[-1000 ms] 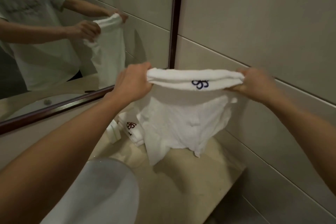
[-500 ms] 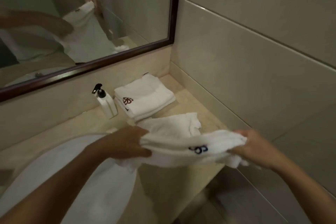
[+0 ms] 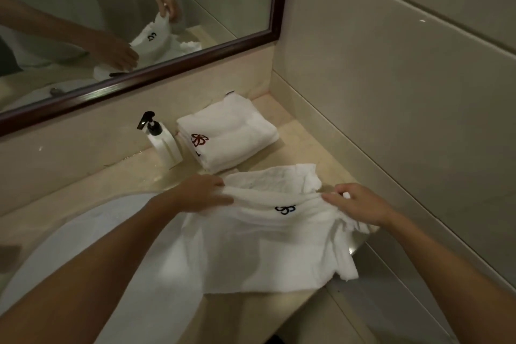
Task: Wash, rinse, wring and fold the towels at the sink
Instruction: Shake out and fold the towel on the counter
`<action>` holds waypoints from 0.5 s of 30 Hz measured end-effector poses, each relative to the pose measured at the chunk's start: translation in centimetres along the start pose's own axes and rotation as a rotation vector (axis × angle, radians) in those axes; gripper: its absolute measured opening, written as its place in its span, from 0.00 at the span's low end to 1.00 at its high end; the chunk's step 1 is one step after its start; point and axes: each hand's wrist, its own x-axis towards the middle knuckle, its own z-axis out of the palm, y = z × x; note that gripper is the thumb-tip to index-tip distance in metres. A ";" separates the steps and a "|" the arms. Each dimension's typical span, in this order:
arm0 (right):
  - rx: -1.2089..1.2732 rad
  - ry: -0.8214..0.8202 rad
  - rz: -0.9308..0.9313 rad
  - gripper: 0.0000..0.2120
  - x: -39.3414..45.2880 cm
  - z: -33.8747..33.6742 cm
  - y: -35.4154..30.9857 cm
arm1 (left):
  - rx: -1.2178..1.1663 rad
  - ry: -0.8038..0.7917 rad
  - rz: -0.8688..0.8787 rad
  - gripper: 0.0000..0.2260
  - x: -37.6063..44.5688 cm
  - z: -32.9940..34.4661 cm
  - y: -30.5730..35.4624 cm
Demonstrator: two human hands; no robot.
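**Towel held at its fold over the counter**

White towel with dark emblem spread on the counter, partly over the sink rim. Left hand grip closed on the folded edge, right hand pinching the other end. Behind: folded towels beside soap dispenser.

Dim light is falling on large pale wall tiles; a dark-framed mirror is hanging above the beige stone table, which is meeting the corner
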 end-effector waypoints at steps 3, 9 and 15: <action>-0.034 0.099 0.008 0.13 2.6 0.7 0.9 | 0.016 0.062 -0.011 0.04 1.9 0.1 -1.4; -0.047 0.295 0.077 0.17 5.6 1.3 3.8 | -0.017 0.381 -0.110 0.14 3.0 0.9 -3.6; -0.008 0.285 0.146 0.18 5.0 1.7 5.7 | -0.559 0.301 0.002 0.04 3.9 2.0 -0.6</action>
